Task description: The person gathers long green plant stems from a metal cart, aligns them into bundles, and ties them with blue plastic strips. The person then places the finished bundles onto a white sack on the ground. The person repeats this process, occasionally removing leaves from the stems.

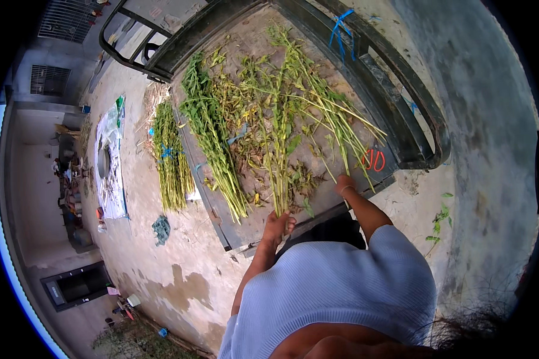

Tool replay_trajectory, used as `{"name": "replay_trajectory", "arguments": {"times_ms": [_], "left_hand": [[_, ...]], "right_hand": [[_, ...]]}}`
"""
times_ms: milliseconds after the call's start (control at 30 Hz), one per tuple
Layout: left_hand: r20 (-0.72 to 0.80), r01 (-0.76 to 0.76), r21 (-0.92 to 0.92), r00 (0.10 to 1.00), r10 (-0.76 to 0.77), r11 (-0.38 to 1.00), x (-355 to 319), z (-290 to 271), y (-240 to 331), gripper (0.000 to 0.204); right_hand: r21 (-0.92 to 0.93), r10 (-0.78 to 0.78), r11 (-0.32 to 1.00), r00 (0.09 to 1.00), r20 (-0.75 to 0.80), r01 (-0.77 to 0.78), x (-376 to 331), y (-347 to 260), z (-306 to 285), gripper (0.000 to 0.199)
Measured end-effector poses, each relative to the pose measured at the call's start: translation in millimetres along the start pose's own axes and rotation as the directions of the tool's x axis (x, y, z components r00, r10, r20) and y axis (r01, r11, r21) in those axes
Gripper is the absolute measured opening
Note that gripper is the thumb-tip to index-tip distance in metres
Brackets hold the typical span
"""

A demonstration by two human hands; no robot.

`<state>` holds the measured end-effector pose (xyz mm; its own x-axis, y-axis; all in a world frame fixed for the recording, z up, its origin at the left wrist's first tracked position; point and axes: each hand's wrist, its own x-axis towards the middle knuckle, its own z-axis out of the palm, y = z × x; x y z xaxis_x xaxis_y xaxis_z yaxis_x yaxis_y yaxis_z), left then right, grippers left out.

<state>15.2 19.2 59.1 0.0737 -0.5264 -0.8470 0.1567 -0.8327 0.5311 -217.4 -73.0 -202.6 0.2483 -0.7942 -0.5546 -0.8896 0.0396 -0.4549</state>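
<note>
1. Floor, left: a bundle of leafy stalks [172, 158], bound with blue cord [169, 153], lies beside the cargo bed [221, 224].
2. Bed, left: a second bundle [212, 137], no tie discernible; a knock could spread it.
3. Centre: withered leaves [251, 146] lie under and around the middle bunch [279, 140]; lifting could drag them along.
4. Left hand [276, 227]: fingers curled around the middle bunch's butt ends at the near edge. A slack grip could drop outer stems.
5. Right hand [344, 183]: closed on stem ends of the right-hand stalks [332, 107]; finger detail hidden. Crossed stems could snag the middle bunch.
6. Right: red-handled scissors [374, 160] lie beside these stalks; a sweeping stem could push them.
</note>
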Motion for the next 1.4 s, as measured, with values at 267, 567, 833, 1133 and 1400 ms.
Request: {"name": "replay_trajectory", "arguments": {"times_ms": [267, 567, 833, 1133, 1400], "left_hand": [[0.153, 0.014, -0.207, 0.988, 0.018, 0.978, 7, 13, 1, 0.02], [0.156, 0.06, -0.24, 0.988, -0.022, 0.969, -8, -3, 7, 0.018], [0.234, 0.123, -0.414, 0.972, -0.025, 0.902, 0, -2, -2, 0.022], [0.388, 0.292, -0.495, 0.917, -0.092, 0.818, 7, -11, -9, 0.016], [0.199, 0.131, -0.444, 0.979, -0.045, 0.886, 9, 2, -5, 0.022]], "right_hand": [[0.915, -0.585, 0.403, 0.771, 0.253, 0.006, -78, -146, -48, 0.015], [0.064, 0.125, 0.992, 0.883, -0.453, -0.107, 13, -30, -176, 0.047], [-0.055, 0.342, 0.935, 0.932, -0.122, -0.351, 47, 39, -205, 0.071], [0.121, 0.248, 0.967, 0.945, -0.214, -0.226, 63, 24, -127, 0.025], [0.969, -0.242, 0.199, 0.951, 0.195, -0.147, 1, -39, -177, 0.019]]}}
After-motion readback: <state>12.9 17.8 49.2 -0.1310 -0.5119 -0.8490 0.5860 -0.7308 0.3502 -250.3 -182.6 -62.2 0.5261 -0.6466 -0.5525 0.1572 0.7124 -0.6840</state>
